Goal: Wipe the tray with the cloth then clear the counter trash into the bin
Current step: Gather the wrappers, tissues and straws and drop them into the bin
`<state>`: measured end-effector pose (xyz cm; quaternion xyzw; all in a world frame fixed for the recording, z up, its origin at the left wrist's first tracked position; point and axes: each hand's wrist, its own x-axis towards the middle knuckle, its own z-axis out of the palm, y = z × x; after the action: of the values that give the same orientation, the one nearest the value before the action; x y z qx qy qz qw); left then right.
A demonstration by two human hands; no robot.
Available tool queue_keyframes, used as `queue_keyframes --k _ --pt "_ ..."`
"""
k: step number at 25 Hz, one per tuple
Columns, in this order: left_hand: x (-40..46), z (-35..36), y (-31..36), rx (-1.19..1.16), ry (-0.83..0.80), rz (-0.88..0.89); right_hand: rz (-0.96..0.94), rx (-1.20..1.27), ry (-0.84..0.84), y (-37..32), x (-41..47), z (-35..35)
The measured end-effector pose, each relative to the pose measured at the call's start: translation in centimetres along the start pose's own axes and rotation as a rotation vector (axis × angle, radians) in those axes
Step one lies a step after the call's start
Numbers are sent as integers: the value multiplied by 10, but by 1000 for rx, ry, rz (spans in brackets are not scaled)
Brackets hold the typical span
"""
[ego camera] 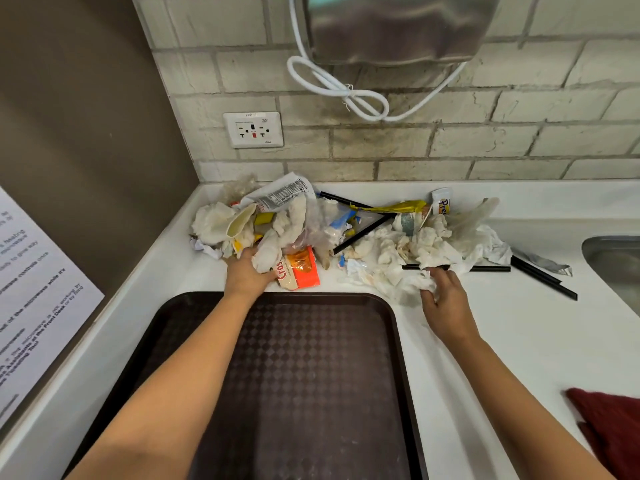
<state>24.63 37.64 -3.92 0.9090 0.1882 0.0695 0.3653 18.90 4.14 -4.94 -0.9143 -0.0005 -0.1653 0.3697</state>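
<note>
Dark brown diamond-patterned tray [311,375], white counter [519,341], red cloth [613,427].

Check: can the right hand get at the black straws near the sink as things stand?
Probably yes. The black straws lie exposed on the counter, nothing covering them, but the right hand already grips crumpled tissue.

A dark brown tray [311,375] with a diamond-textured surface lies flat at the desk's front edge. Crumpled napkins, wrappers and black straws, the trash [346,233], are heaped along the back edge. A red cloth [609,420] lies near the front right.
</note>
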Motion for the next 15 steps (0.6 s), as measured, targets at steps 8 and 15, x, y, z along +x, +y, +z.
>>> queue_keyframes --k 8,15 --pt "-5 -44 49 -805 297 -29 -15 -10 -36 -9 -7 6" --pt "-44 -79 91 -1361 -111 31 -18 43 -17 -23 -20 2"
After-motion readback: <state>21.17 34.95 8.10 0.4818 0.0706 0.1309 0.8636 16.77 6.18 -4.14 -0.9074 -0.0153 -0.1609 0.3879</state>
